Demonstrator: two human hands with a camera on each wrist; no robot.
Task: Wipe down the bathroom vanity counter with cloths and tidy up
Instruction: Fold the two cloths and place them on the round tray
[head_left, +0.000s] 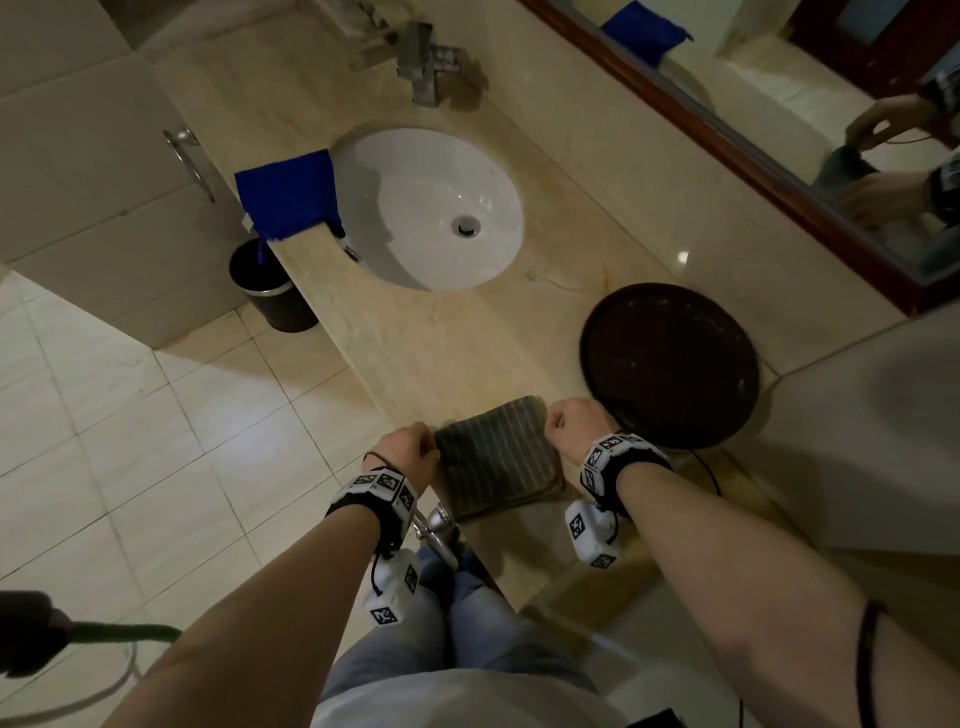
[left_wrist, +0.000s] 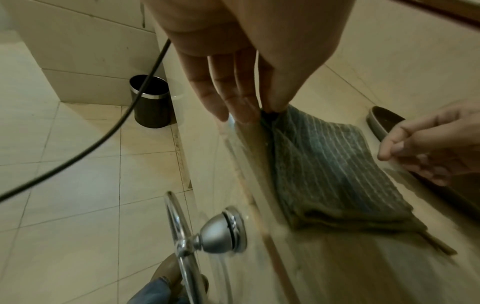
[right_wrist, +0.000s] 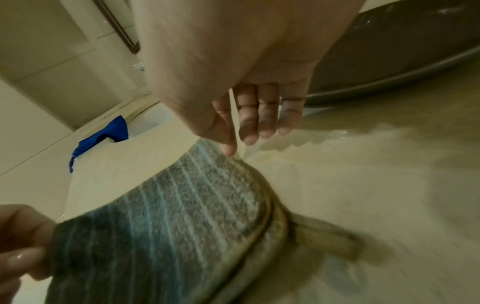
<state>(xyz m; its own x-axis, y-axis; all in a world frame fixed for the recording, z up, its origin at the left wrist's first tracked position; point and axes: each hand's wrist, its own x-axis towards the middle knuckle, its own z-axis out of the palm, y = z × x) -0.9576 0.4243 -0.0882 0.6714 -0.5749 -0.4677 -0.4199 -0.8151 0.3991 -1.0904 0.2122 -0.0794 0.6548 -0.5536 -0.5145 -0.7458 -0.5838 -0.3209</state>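
Note:
A folded grey striped cloth (head_left: 493, 462) lies on the beige marble counter (head_left: 467, 338) near its front edge. My left hand (head_left: 428, 449) pinches the cloth's left far corner between thumb and forefinger; the left wrist view shows that pinch (left_wrist: 270, 107) on the cloth (left_wrist: 324, 164). My right hand (head_left: 553, 423) hovers at the cloth's right far corner with fingers loosely curled and holding nothing. In the right wrist view the right hand (right_wrist: 241, 139) has one fingertip just at the cloth's (right_wrist: 182, 216) edge. A blue cloth (head_left: 285, 192) lies left of the sink (head_left: 431, 208).
A dark round tray (head_left: 670, 364) sits just right of my right hand. The faucet (head_left: 426, 62) stands behind the sink, and a framed mirror (head_left: 779, 119) runs along the wall. A chrome towel ring (left_wrist: 215, 236) juts from the counter front. A black bin (head_left: 270, 286) stands on the floor.

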